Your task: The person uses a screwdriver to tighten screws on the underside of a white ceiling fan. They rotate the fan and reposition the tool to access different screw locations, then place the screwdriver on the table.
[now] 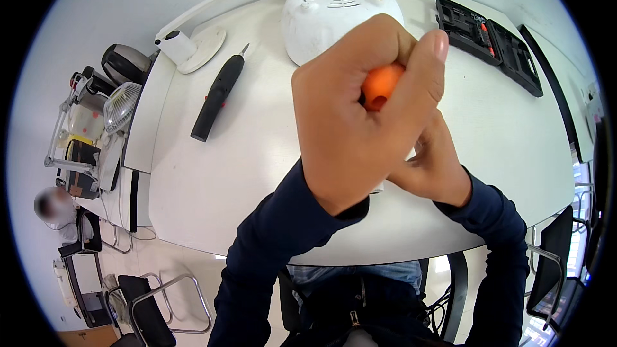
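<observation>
My left hand (pixel 360 122) is raised over the middle of the table, fingers wrapped round an orange tool handle (pixel 384 85) with a small hole in its rounded end. The rest of that tool is hidden under the hand. Below and to the right, my right hand (pixel 434 170) is partly covered by the left one. Its fingers curl round something; a bit of white shows there, but I cannot make out what it is. Behind both hands a white rounded appliance (pixel 321 19) rests with its vented, footed base showing.
A black electric screwdriver (pixel 220 96) lies on the white table (pixel 250 160) at the left. An open black tool case (pixel 488 45) sits far right. A white lamp (pixel 193 51) stands at the back left. Black chairs (pixel 151 308) flank the table, and a person (pixel 61 215) sits far left.
</observation>
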`<state>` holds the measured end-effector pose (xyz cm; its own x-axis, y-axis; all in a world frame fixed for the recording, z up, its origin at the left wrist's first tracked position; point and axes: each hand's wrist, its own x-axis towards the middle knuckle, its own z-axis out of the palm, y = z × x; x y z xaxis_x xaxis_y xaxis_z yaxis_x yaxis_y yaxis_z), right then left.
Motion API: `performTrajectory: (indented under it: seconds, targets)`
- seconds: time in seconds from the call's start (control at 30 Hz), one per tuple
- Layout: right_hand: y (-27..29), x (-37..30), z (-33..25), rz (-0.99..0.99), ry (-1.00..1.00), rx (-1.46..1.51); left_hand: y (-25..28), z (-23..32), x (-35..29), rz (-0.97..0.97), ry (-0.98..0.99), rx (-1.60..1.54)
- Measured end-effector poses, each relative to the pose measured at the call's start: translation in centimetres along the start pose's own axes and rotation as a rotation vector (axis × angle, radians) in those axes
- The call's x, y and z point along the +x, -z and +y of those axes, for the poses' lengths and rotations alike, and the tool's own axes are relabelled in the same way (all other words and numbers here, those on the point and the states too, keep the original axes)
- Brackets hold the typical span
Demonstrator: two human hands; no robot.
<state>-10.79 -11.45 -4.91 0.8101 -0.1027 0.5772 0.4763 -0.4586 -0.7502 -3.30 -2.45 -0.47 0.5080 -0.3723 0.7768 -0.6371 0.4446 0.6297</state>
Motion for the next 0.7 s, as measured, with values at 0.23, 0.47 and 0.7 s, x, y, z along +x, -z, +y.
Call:
performTrajectory:
  seconds: [0.23, 0.47, 0.7]
  targets:
    - [0.2, 0.1, -1.0, -0.031, -0.003, -0.061, 1.4, -0.1, 1.1, -0.317, 0.169, -0.305]
    - [1.8, 1.2, -0.3, -0.266, 0.203, -0.062, 2.5, -0.8, 1.3, -0.461, 0.287, -0.637]
    - [0.5, 0.4, -0.9, -0.076, 0.049, -0.19, 1.5, 0.0, 0.3, -0.12, -0.017, -0.061]
